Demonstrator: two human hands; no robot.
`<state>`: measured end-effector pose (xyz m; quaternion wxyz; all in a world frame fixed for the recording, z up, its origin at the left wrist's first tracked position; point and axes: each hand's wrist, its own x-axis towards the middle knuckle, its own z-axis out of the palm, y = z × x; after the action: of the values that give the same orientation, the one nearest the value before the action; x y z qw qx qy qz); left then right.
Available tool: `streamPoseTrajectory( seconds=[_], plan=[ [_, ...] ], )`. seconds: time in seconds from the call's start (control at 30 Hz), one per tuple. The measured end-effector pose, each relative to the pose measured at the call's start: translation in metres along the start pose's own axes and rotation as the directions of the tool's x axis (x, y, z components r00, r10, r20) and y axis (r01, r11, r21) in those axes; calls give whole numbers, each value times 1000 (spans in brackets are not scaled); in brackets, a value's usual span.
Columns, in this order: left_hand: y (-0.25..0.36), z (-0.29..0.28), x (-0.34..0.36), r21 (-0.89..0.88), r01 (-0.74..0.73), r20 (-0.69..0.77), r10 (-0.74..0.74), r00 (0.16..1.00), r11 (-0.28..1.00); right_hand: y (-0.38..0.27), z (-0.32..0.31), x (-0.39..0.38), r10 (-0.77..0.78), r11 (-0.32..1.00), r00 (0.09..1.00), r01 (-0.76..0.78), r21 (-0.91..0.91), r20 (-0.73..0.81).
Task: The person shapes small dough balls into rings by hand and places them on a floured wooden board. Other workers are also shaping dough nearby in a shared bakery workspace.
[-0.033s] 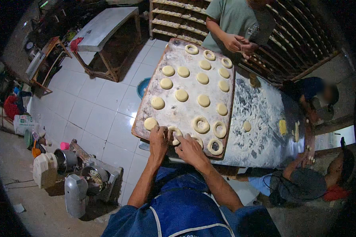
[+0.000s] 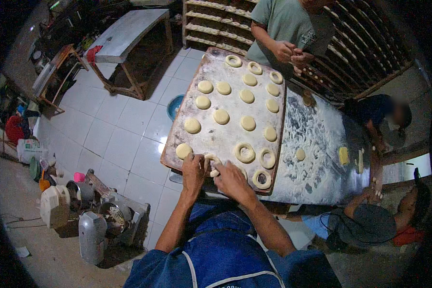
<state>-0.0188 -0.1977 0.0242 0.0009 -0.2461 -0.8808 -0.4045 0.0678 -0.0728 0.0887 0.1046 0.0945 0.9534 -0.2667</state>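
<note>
A floured board (image 2: 225,139) in front of me holds dough rounds and rings. At its near edge, my left hand (image 2: 194,172) and my right hand (image 2: 233,181) work on one dough ring (image 2: 212,157). The left fingers are curled and pinch the ring's left side. On the ring's right side the right fingers are bent, and they partly hide it. A flat dough round (image 2: 184,150) lies just beyond my left hand. Another ring, partly covered by my right hand, lies beside it. Several finished-looking rings, such as this dough ring (image 2: 244,152), lie farther right on the board.
To the right is a flour-dusted table (image 2: 317,158) with a few dough pieces. A person in a green shirt (image 2: 285,29) stands beyond the board, hands together. Two more people are at the right. Racks (image 2: 211,24) of dough stand behind; mixers (image 2: 92,235) sit at lower left.
</note>
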Motion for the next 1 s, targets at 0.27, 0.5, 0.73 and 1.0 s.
streamPoseTrajectory(
  seconds=[0.27,0.5,0.73,1.0],
  plan=[
    [5,-29,34,348,-100,-229,188,955,932,22,25,179,-392,919,846,380,-107,-361],
    [-41,-27,29,67,-67,-15,68,998,996,-16,21,172,-63,992,950,93,84,-306],
    [34,-30,3,-409,220,166,-165,972,886,30,-13,109,-84,747,912,324,580,-401],
    [178,114,-8,-513,29,465,249,850,858,275,-67,-69,473,791,724,-99,604,-502]
  ],
)
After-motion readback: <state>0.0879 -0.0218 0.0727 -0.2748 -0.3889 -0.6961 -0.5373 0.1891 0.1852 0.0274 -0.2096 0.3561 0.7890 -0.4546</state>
